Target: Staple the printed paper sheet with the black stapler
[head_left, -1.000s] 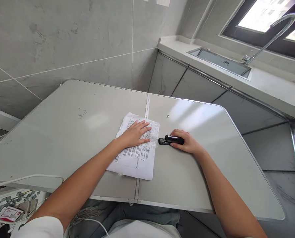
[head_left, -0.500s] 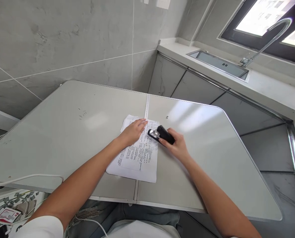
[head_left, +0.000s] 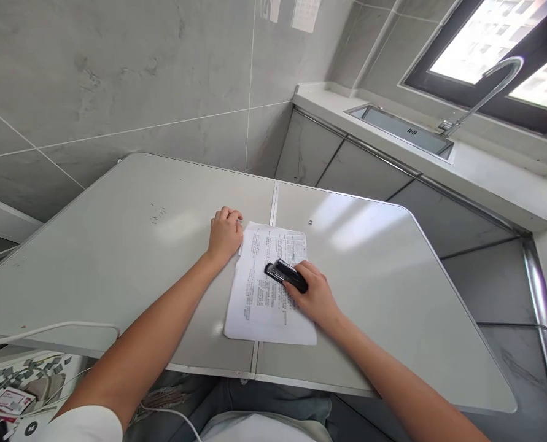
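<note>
A stack of printed white sheets (head_left: 264, 301) lies on the grey folding table (head_left: 130, 245), straddling its middle seam. My right hand (head_left: 312, 294) is closed on a black stapler (head_left: 285, 274) and holds it over the middle of the sheets, nose pointing left. My left hand (head_left: 225, 233) rests on the table at the papers' top left corner, fingers curled and touching the paper's edge.
A small pale staple-like bit (head_left: 310, 221) lies on the table beyond the paper. A white cable (head_left: 47, 331) runs along the table's near left edge. A counter with a steel sink (head_left: 399, 126) and curved tap (head_left: 480, 98) stands at the right, under a window.
My right hand lifted the stapler off the table and carried it left over the sheets. My left hand slid off the paper to its top left corner. The sheets turned straighter.
</note>
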{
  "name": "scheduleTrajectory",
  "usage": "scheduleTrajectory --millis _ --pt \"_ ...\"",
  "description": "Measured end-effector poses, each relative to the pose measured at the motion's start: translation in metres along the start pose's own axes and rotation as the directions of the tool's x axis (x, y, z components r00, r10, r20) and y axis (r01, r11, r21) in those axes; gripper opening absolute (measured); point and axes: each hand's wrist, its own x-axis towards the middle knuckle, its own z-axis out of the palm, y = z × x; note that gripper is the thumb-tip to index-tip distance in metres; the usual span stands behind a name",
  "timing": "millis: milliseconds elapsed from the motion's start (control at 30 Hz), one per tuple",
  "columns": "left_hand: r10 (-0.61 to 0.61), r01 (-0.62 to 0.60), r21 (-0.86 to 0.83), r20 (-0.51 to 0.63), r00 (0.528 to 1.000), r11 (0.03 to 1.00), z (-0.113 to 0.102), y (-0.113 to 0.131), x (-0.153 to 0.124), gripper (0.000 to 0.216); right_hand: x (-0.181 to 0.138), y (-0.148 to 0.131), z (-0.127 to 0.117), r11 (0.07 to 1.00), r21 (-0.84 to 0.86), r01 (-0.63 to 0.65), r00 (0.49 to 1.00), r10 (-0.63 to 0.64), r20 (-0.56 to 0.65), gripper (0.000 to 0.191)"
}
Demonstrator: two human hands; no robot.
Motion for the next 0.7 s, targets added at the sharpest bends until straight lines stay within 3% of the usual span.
scheduleTrajectory --millis 267,367,433,467,567,633,700 --pt "-0.043 0.042 0.032 0.016 0.999 0.999 0.005 -0.006 0.0 0.017 -0.048 0.031 -0.039 0.996 -0.038 -0.075 0.99 0.07 -0.123 0.023" --pt "-0.033 0.032 0.044 0.024 0.999 0.999 0.006 -0.005 -0.001 0.017 -0.046 0.036 -0.055 0.997 -0.019 -0.079 0.996 0.078 -0.052 0.024" --pt "-0.027 0.026 0.042 0.03 0.999 0.999 0.007 -0.005 -0.001 0.016 -0.037 0.044 -0.07 0.995 0.033 -0.099 0.995 0.1 -0.011 0.027" --pt "-0.022 0.02 0.039 0.035 0.999 0.999 0.007 -0.005 -0.001 0.016 -0.028 0.051 -0.078 0.991 0.06 -0.123 0.991 0.126 -0.047 0.03" --pt "0.007 -0.009 0.024 0.057 0.998 1.0 0.006 -0.003 -0.001 0.017 0.009 0.077 -0.092 0.976 0.039 -0.213 0.927 0.214 -0.307 0.036" --pt "0.046 -0.045 -0.005 0.081 0.996 0.999 0.005 0.001 -0.002 0.018 0.043 0.095 -0.091 0.968 -0.005 -0.25 0.921 0.237 -0.309 0.034" --pt "0.115 -0.109 -0.062 0.111 0.987 0.992 0.005 0.007 -0.004 0.02 0.078 0.111 -0.082 0.98 0.012 -0.2 0.934 0.194 -0.299 0.026"
